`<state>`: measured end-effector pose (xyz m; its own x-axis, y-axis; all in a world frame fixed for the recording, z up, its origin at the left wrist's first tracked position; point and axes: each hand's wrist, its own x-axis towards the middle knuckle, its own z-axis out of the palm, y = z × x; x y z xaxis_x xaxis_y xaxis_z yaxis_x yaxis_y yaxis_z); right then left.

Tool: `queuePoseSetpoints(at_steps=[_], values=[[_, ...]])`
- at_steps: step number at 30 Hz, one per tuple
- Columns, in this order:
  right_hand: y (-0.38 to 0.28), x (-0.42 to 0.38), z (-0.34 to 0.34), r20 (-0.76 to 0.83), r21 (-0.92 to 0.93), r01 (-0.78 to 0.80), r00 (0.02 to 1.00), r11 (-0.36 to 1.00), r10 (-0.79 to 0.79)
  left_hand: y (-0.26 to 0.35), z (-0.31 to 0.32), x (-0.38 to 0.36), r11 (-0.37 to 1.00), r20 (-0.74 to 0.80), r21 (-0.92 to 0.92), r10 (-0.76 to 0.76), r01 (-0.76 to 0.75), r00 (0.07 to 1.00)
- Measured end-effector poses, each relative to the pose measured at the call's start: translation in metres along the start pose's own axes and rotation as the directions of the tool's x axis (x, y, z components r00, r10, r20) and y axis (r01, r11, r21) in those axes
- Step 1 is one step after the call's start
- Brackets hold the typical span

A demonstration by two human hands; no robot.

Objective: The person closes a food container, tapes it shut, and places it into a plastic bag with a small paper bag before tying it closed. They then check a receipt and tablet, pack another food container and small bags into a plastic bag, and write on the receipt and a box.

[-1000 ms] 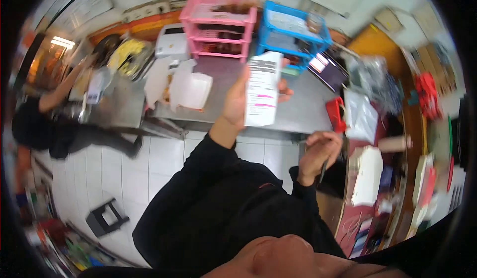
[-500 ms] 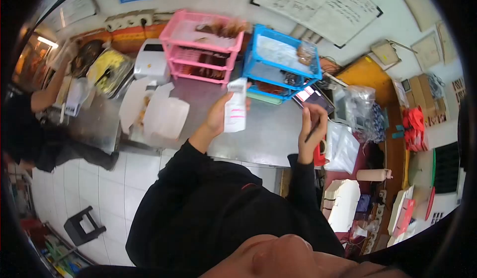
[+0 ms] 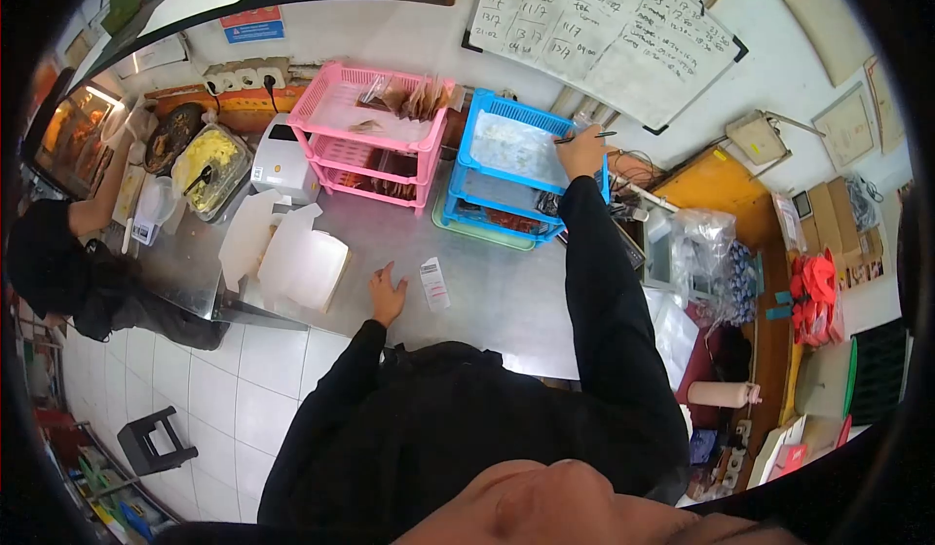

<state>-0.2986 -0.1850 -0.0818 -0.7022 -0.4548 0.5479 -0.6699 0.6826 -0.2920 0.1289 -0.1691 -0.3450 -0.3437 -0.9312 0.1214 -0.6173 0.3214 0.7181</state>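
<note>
A printed paper slip lies on the metal table. Just left of it, my left hand rests over the tabletop with its fingers apart, holding nothing. My right hand is stretched far forward to the right end of the top tier of the blue tray rack. A dark pen is held in it and points across the tray. Clear plastic shows beside the fingers, but my hand covers most of what lies there. White or clear plastic packets lie in that top tier.
A pink tray rack with brown packets stands left of the blue one. Open white cardboard boxes sit at the table's left, near a white machine. Another person works at far left. A pink bottle stands at right.
The paper slip has left my left hand and now lies on the table. My right hand has gone forward to the blue rack with the pen still in it.
</note>
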Motion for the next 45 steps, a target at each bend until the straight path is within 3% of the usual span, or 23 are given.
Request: queuePoseSetpoints(at_steps=[2, 4, 8, 12, 14, 16, 18, 19, 20, 21, 22, 23, 25, 28, 30, 32, 34, 35, 37, 39, 41, 43, 45], values=[[0.007, 0.006, 0.025, -0.094, 0.031, -0.049, 0.994, 0.998, 0.052, -0.006, -0.017, -0.02, 0.999, -0.051, -0.031, 0.01, -0.012, 0.999], [0.013, 0.008, 0.015, -0.071, 0.183, -0.033, 0.996, 0.983, 0.047, -0.011, -0.035, -0.04, 0.954, -0.091, -0.28, -0.14, 0.11, 0.986], [0.021, -0.006, -0.023, -0.003, 0.394, -0.013, 1.0, 0.919, 0.015, -0.026, -0.055, -0.083, 0.862, -0.133, -0.42, -0.367, 0.283, 0.92], [0.057, 0.004, -0.005, -0.092, 0.608, -0.03, 0.99, 0.793, 0.108, -0.015, -0.077, -0.081, 0.733, -0.121, -0.554, -0.54, 0.394, 0.833], [0.033, -0.005, -0.041, -0.218, 0.689, 0.101, 0.973, 0.717, 0.071, -0.027, -0.076, -0.075, 0.605, -0.057, -0.69, -0.593, 0.397, 0.804], [0.002, -0.025, -0.08, -0.039, 0.905, 0.059, 0.998, 0.421, -0.055, -0.005, -0.088, -0.048, 0.621, -0.084, -0.738, -0.47, 0.262, 0.878], [-0.045, -0.068, -0.104, 0.029, 0.974, 0.052, 0.937, 0.221, -0.348, 0.017, -0.104, -0.019, 0.677, -0.075, -0.718, -0.307, 0.162, 0.949], [-0.073, -0.1, -0.128, 0.334, 0.942, -0.277, 0.837, 0.192, -0.433, 0.028, -0.111, -0.004, 0.668, -0.076, -0.739, -0.218, 0.092, 0.973], [-0.068, -0.126, -0.067, 0.247, 0.954, -0.113, 0.818, 0.277, -0.52, 0.021, -0.103, 0.014, 0.626, -0.088, -0.778, -0.197, 0.056, 0.976], [-0.096, -0.163, -0.063, 0.298, 0.955, -0.225, 0.741, 0.195, -0.602, 0.017, -0.101, 0.029, 0.605, -0.039, -0.791, -0.197, 0.091, 0.98], [-0.116, -0.194, -0.047, 0.262, 0.94, -0.021, 0.684, 0.34, -0.681, 0.011, -0.101, 0.035, 0.58, 0.014, -0.805, -0.194, 0.126, 0.981], [-0.129, -0.231, -0.008, 0.317, 0.943, -0.136, 0.634, 0.303, -0.705, -0.001, -0.096, 0.031, 0.58, 0.023, -0.8, -0.226, 0.154, 0.974], [-0.143, -0.293, 0.058, 0.509, 0.859, -0.359, 0.512, 0.366, -0.692, -0.021, -0.087, 0.04, 0.481, 0.347, -0.688, -0.441, 0.544, 0.828], [-0.138, -0.339, 0.082, 0.459, 0.887, -0.207, 0.501, 0.413, -0.734, -0.021, -0.08, 0.017, 0.498, 0.517, -0.615, -0.329, 0.611, 0.79], [-0.126, -0.348, 0.074, 0.566, 0.812, -0.145, 0.432, 0.566, -0.702, -0.018, -0.077, 0.003, 0.467, 0.538, -0.635, -0.303, 0.615, 0.786], [-0.119, -0.347, 0.074, 0.576, 0.807, -0.15, 0.417, 0.572, -0.703, -0.012, -0.074, -0.008, 0.644, 0.363, -0.642, -0.222, 0.416, 0.905], [-0.115, -0.347, 0.073, 0.666, 0.731, -0.509, 0.389, 0.454, -0.636, -0.003, -0.073, -0.012, 0.666, 0.275, -0.68, -0.156, 0.307, 0.949], [-0.115, -0.344, 0.066, 0.668, 0.729, -0.509, 0.385, 0.458, -0.636, 0.002, -0.076, -0.013, 0.688, 0.177, -0.701, -0.087, 0.188, 0.98], [-0.12, -0.331, 0.045, 0.746, 0.524, -0.784, 0.235, 0.331, -0.623, 0.012, -0.087, -0.01, 0.75, 0.194, -0.642, -0.041, 0.158, 0.98], [-0.119, -0.328, 0.04, 0.724, 0.579, -0.728, 0.253, 0.366, -0.641, 0.023, -0.099, -0.009, 0.806, 0.22, -0.578, 0.001, 0.129, 0.976], [-0.117, -0.328, 0.033, 0.704, 0.629, -0.668, 0.271, 0.398, -0.657, 0.032, -0.106, -0.01, 0.562, 0.53, -0.641, -0.168, 0.522, 0.831], [-0.117, -0.325, 0.026, 0.712, 0.663, -0.653, 0.398, 0.366, -0.578, 0.026, -0.101, -0.012, 0.495, 0.586, -0.644, -0.17, 0.583, 0.792], [-0.12, -0.318, 0.014, 0.706, 0.662, -0.669, 0.402, 0.339, -0.583, 0.028, -0.102, -0.012, 0.427, 0.642, -0.639, -0.162, 0.64, 0.749]])
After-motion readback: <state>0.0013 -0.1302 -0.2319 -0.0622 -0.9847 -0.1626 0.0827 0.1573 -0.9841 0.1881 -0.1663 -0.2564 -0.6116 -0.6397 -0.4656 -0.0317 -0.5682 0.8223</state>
